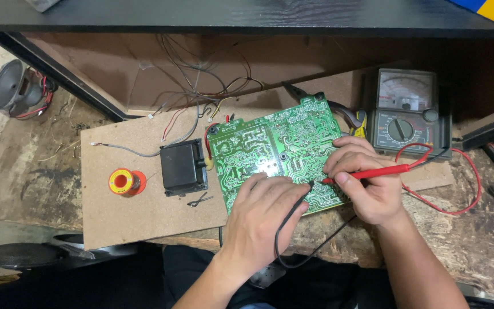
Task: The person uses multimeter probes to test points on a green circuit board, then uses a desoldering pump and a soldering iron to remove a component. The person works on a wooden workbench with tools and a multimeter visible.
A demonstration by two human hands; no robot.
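- the right hand (367,186) pinches a red probe (373,172) like a pen, thumb below and fingers curled over it; the tip rests on the green circuit board (275,151) near the board's lower right part.
- the left hand (258,220) lies palm down on the board's lower edge, fingers close together and bent, holding a black probe (301,200) whose tip meets the board just beside the red tip.
- the board lies solder side up on a sheet of brown fibreboard (144,212), tilted a little, with a black boxy transformer (183,167) attached at its left edge.
- a red lead (458,200) loops from the red probe over the bench to an analogue multimeter (406,111), which sits just right of the board's upper corner; a black lead (293,252) curves down from the black probe past the left wrist.
- an orange spool of solder (126,182) stands on the fibreboard, well left of the transformer.
- pliers with dark and yellow handles (350,117) lie between board and meter.
- a small loudspeaker (15,88) sits at far left, and loose thin wires (201,86) trail above the board.
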